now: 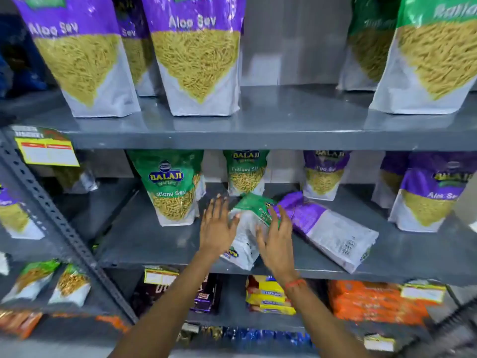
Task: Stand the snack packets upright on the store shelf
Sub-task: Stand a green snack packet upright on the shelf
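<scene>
Snack packets lie toppled on the middle shelf [154, 244] at centre frame as a person reaches in with both hands. The left hand [216, 228] is spread wide, fingers extended, at the left edge of a fallen green packet [247, 228]; whether it touches the film cannot be told through the blur. The right hand [277, 244] is equally open, palm turned inward over the packet's right side, and neither hand has closed on anything yet.

Just right of the green packet, a purple packet [327, 226] lies flat on its face, barcode side up, its bottom corner near the shelf's front lip. Behind them, an upright green packet [173, 187] stands to the left, with smaller green and purple ones at the back.

Glossy film suggests a slippery surface, and the loose sev inside looks likely to shift, leaving the bag light, soft and prone to slumping. A pinch at the top seal would probably let the body sag; the better hold appears to be both palms on the side edges, low down, so the flat gusseted base can be set square on the shelf. Contents are brittle, so squeezing looks unwise.
</scene>
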